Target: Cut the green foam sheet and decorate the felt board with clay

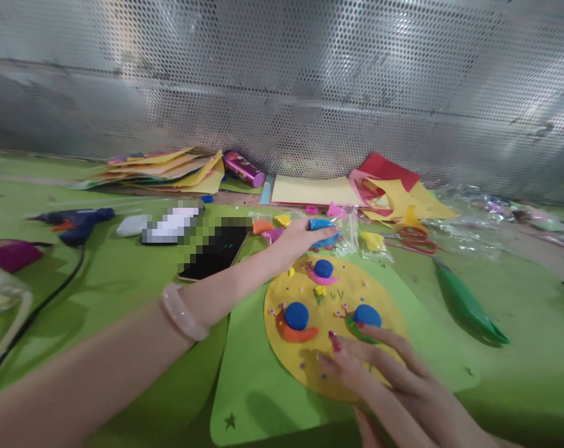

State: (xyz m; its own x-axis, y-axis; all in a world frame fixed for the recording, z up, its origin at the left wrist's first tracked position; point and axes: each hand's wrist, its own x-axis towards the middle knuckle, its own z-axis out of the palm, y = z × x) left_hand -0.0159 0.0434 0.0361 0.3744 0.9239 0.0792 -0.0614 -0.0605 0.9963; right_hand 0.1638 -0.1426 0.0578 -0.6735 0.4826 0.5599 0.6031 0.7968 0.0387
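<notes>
My left hand [305, 239] reaches across to a packet of blue modelling clay [320, 224], its fingers closed round it. My right hand [385, 373] is spread over the lower right of a yellow paper circle [282, 358], fingers apart and holding nothing. One fingertip is at the green-bodied clay snail [366, 315]; whether it touches cannot be made out. An orange-bodied snail [297, 317] and a pink-bodied snail [324, 269] are also on the circle, all with blue shells. Under the circle lies a light green sheet [244, 398] with star cut-outs.
Left of the sheet lie a dark phone [216, 252], another phone [172, 224] and a glue gun [74, 221] with its cord. Scissors [415, 239] and a green clay packet [469, 302] lie right. Coloured paper [170, 171] and a purple tube [243, 169] sit by the perforated metal wall [357, 81].
</notes>
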